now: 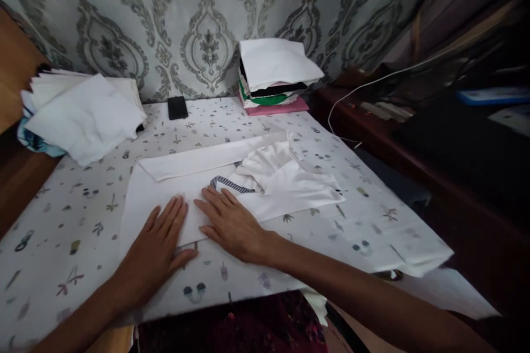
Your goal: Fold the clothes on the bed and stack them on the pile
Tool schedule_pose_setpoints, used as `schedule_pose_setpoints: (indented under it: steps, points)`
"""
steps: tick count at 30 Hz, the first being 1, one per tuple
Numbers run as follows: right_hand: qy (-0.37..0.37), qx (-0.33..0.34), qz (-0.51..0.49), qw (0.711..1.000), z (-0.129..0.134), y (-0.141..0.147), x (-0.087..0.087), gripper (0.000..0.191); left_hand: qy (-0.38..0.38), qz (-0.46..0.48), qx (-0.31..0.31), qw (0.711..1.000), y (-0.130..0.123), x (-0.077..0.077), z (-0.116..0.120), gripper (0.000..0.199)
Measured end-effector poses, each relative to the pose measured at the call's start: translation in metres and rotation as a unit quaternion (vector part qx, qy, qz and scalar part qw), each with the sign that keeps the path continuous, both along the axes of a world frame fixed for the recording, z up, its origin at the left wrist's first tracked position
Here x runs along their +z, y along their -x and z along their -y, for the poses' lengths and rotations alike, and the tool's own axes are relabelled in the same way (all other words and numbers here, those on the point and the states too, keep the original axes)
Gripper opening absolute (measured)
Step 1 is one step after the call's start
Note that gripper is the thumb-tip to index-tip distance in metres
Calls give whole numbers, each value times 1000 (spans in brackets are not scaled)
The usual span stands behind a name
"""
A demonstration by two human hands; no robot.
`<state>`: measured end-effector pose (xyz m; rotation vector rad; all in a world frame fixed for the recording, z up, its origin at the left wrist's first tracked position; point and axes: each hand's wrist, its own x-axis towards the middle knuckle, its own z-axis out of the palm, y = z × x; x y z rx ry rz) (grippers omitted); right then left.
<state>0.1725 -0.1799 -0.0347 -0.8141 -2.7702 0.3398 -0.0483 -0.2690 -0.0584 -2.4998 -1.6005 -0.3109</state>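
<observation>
A white shirt (165,198) with dark striped trim lies lengthwise on the patterned cloth of the table. Its far edge is folded over in a long strip, and the bunched, wrinkled part is on the right. My left hand (159,242) rests flat on the shirt's left part near its close edge, fingers stretched out, thumb to the side. My right hand (232,223) lies flat on the middle of the shirt, fingertips beside the striped trim. Neither hand grips the fabric.
A stack of folded clothes (277,66), white on top, stands at the back against the patterned wall. At the back left is a looser pile of white clothes (86,116). A black phone or wallet (178,108) lies between them. A white cable (372,81) runs along the right side.
</observation>
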Motion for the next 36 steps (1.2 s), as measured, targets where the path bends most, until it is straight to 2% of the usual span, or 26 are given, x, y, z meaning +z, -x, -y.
schedule_pose_setpoints:
  steps: [3, 6, 8, 10, 12, 14, 18, 21, 24, 27, 29, 31, 32, 34, 36]
  points:
    - [-23, 7, -6, 1000, 4, 3, 1, 57, 30, 11, 21, 999, 21, 7, 8, 79]
    - [-65, 56, -35, 996, 12, 14, 6, 62, 84, 86, 84, 989, 47, 30, -9, 70]
    - [-79, 101, -43, 991, 19, 27, 11, 55, 100, 148, 150, 972, 66, 49, -38, 68]
    - [-82, 137, -27, 987, 28, 44, 20, 35, 117, 181, 194, 957, 84, 64, -75, 69]
    - [-87, 160, 2, 983, 36, 61, 30, 16, 136, 183, 252, 941, 98, 72, -113, 63]
    - [-98, 169, 25, 980, 44, 75, 40, 16, 150, 164, 287, 932, 107, 73, -143, 53]
    - [-108, 162, 30, 980, 53, 98, 48, 20, 193, 157, 293, 923, 115, 70, -173, 33]
    - [-103, 139, 28, 985, 53, 111, 42, 17, 234, 189, 276, 913, 118, 71, -178, 24]
    - [-80, 117, 27, 990, 48, 117, 38, 15, 230, 225, 257, 911, 116, 77, -177, 20]
    - [-19, 72, -1, 997, 39, 107, 46, 23, 227, 279, 250, 899, 111, 90, -175, 23]
    - [51, 16, -50, 997, 34, 91, 53, 25, 251, 321, 235, 882, 104, 108, -175, 29]
    - [128, -50, -138, 981, 29, 70, 58, 24, 294, 363, 203, 861, 93, 130, -181, 39]
    - [166, -83, -191, 964, 27, 57, 58, 24, 319, 377, 186, 849, 85, 141, -187, 44]
    - [243, -143, -299, 912, 25, 30, 55, 23, 356, 392, 158, 833, 62, 158, -203, 46]
    - [328, -190, -388, 840, 23, 3, 47, 23, 372, 411, 141, 821, 32, 162, -223, 36]
